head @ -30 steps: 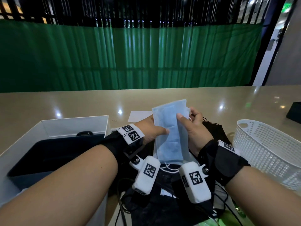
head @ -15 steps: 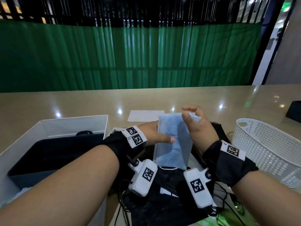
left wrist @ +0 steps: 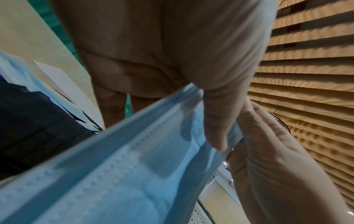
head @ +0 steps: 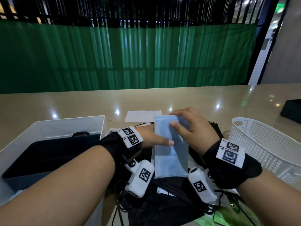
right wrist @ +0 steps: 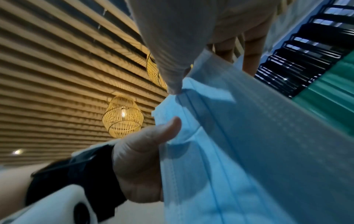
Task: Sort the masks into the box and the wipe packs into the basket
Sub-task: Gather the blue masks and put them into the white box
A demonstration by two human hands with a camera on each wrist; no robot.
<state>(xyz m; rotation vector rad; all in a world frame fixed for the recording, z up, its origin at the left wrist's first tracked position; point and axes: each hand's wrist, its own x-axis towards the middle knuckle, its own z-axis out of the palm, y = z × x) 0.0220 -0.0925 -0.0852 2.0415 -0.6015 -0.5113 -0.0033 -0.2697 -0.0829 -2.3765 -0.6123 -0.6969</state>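
Left hand (head: pixel 151 137) and right hand (head: pixel 193 128) both pinch a blue mask (head: pixel 171 154), held above black masks (head: pixel 162 207). White box (head: pixel 70 126) lies left, white basket (head: pixel 263 144) right.

Blue mask (head: pixel 171 150) upright between hands

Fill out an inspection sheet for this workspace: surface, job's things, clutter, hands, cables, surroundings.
Surface: glossy beige table, ceiling lights reflected.
Job's things: blue mask held upright between both hands; white box on the left with dark contents; white basket on the right; black masks heaped at the near edge; green pack partly under them.
Clutter: white paper sheet behind the hands; dark object at far right.
Hands: left hand and right hand both pinch the blue mask.
Cables: thin black cords near the wrists.
Surroundings: green curtain, dark railing above.
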